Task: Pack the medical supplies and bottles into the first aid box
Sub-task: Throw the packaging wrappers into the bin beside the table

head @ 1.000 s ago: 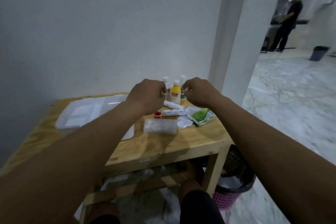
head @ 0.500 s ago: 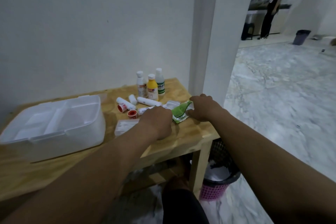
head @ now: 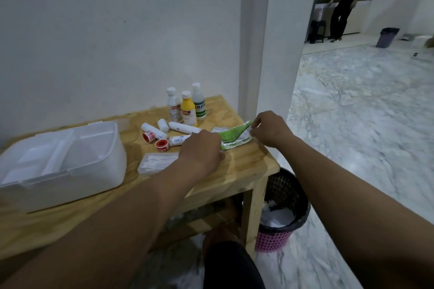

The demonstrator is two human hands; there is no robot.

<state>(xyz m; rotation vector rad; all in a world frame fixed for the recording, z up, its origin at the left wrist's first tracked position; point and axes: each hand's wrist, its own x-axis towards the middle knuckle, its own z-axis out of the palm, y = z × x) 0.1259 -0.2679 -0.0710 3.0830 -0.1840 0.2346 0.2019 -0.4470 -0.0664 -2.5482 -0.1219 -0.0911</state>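
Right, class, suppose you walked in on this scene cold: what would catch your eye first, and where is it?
Probably the green packet at the right end of the table, pinched at its right corner by the right hand, with the left hand over its left end. Next, the yellow bottle standing near the back, and the big open white box on the left.

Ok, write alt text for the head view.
The right hand pinches a corner of a green packet on a wooden table while the left hand covers its other end. Three bottles, bandage rolls and an open white box sit nearby.
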